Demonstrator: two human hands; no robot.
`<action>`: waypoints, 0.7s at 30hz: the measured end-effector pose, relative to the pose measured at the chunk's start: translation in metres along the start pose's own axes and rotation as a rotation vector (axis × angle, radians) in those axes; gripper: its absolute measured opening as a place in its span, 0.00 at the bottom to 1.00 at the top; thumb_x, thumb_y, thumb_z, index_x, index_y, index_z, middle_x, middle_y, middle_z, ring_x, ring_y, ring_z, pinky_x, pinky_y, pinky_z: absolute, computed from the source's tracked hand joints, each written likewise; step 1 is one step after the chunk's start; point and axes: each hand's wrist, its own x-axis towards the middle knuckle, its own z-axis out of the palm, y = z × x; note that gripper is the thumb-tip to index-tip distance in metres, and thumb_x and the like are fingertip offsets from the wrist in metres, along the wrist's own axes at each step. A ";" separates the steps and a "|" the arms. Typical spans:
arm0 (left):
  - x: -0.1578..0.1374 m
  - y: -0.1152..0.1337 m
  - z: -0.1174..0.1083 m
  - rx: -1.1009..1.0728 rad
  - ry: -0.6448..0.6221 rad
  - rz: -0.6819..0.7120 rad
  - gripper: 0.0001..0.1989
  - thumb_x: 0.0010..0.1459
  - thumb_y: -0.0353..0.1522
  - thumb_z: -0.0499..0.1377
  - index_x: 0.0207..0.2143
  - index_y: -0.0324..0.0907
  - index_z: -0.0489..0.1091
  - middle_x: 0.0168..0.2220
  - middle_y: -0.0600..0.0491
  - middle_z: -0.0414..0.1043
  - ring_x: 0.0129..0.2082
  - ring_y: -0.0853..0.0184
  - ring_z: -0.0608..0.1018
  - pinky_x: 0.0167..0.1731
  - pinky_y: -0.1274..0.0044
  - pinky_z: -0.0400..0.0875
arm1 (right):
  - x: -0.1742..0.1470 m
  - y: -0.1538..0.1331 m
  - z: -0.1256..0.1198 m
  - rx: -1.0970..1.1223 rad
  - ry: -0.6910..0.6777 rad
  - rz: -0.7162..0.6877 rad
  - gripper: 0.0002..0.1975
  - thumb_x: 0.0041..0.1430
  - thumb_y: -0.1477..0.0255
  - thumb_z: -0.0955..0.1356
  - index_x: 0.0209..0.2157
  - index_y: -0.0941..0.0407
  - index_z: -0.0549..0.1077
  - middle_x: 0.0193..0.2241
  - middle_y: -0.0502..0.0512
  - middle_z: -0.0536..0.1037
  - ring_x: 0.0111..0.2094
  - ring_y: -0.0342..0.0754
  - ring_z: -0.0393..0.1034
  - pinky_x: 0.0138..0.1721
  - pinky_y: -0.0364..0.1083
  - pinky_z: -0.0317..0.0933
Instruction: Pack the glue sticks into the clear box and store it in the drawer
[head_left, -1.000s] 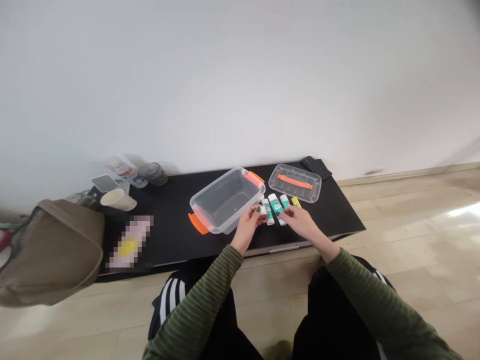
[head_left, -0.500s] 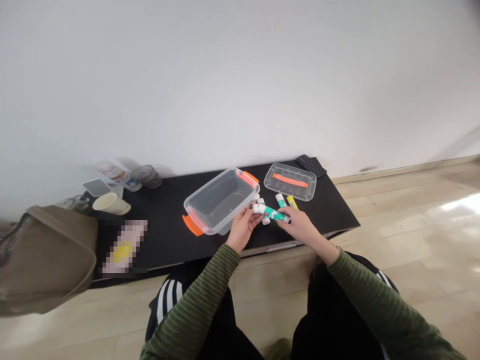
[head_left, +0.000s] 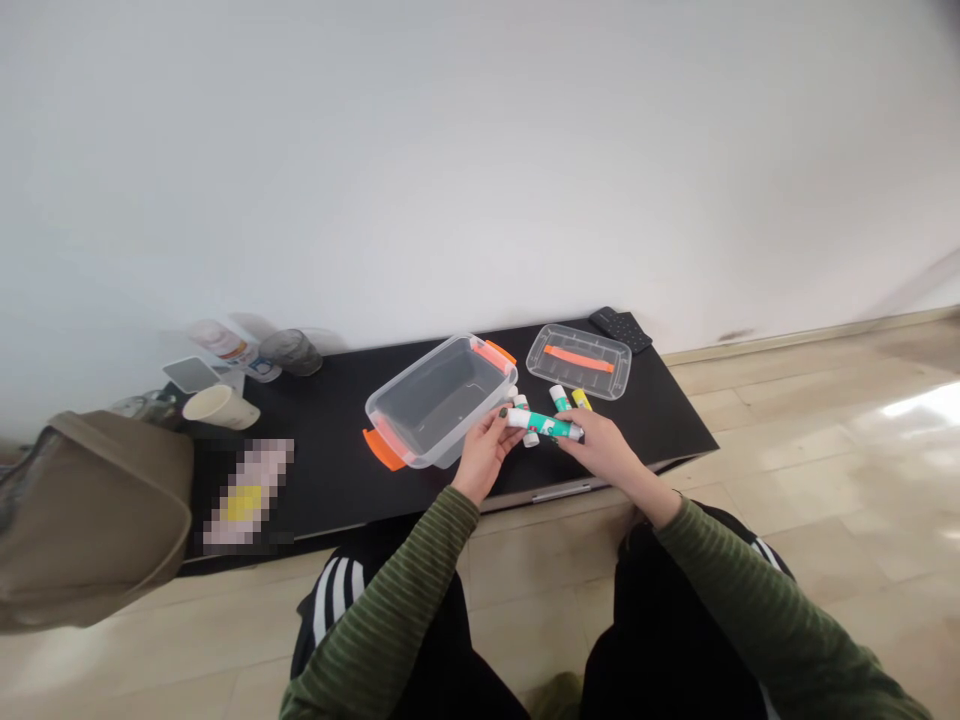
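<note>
Between my two hands is a green-and-white glue stick [head_left: 546, 426], lying nearly level. The fingers of my left hand [head_left: 484, 455] are closed on its white cap end. At the other end, my right hand [head_left: 602, 445] pinches the base. Several more glue sticks lie on the black table just beyond: a green one with a white cap [head_left: 559, 398], a yellow one [head_left: 581, 399], and others partly hidden behind the held stick. Left of them stands a clear plastic box [head_left: 442, 400] with orange latches, its top uncovered.
The box's clear lid [head_left: 579, 362], with an orange handle, lies on the black table [head_left: 330, 440] at the right. A dark patterned object [head_left: 626, 330] is behind it. At left are a paper cup [head_left: 221, 408], a glass [head_left: 292, 352], a white bottle [head_left: 232, 350] and a brown cap [head_left: 97, 520].
The white cap, tilted against the glue stick half a second ago, now lines up with its body. My hands have barely moved.
</note>
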 end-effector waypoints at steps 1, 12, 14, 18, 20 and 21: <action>0.000 0.000 0.000 0.003 -0.001 0.000 0.15 0.56 0.36 0.66 0.44 0.38 0.75 0.41 0.49 0.79 0.37 0.69 0.80 0.48 0.72 0.75 | 0.000 0.001 0.000 -0.002 0.003 -0.007 0.14 0.57 0.71 0.68 0.45 0.54 0.75 0.44 0.56 0.79 0.45 0.50 0.73 0.47 0.47 0.62; -0.003 -0.001 0.003 0.060 -0.045 0.038 0.20 0.49 0.39 0.70 0.44 0.39 0.78 0.46 0.47 0.78 0.41 0.66 0.79 0.49 0.70 0.73 | -0.002 0.005 0.004 0.003 0.021 -0.032 0.14 0.56 0.72 0.68 0.45 0.54 0.76 0.44 0.55 0.79 0.45 0.50 0.73 0.47 0.47 0.63; -0.003 -0.001 0.002 0.064 -0.040 0.047 0.20 0.48 0.39 0.71 0.43 0.39 0.79 0.45 0.47 0.78 0.41 0.66 0.79 0.49 0.70 0.73 | -0.002 0.003 0.003 0.013 0.003 -0.021 0.14 0.57 0.72 0.68 0.46 0.54 0.76 0.45 0.55 0.80 0.44 0.50 0.73 0.47 0.47 0.62; -0.003 0.001 0.001 0.073 -0.045 0.051 0.21 0.47 0.39 0.71 0.42 0.38 0.79 0.44 0.47 0.79 0.40 0.66 0.79 0.48 0.71 0.73 | -0.004 -0.002 0.001 0.035 -0.016 0.009 0.15 0.56 0.72 0.69 0.46 0.54 0.77 0.42 0.55 0.81 0.42 0.49 0.74 0.45 0.46 0.62; -0.004 0.001 0.001 0.079 -0.055 0.051 0.20 0.47 0.39 0.71 0.42 0.38 0.79 0.44 0.47 0.79 0.40 0.67 0.79 0.48 0.71 0.73 | -0.005 -0.003 0.000 0.048 -0.021 0.026 0.14 0.56 0.72 0.69 0.45 0.54 0.78 0.41 0.54 0.81 0.41 0.49 0.74 0.43 0.45 0.62; -0.004 0.001 0.001 0.082 -0.059 0.052 0.20 0.48 0.39 0.71 0.42 0.38 0.79 0.44 0.47 0.79 0.39 0.67 0.79 0.48 0.71 0.73 | -0.005 -0.004 0.000 0.056 -0.028 0.034 0.14 0.56 0.72 0.69 0.45 0.54 0.78 0.40 0.54 0.81 0.40 0.49 0.74 0.42 0.45 0.62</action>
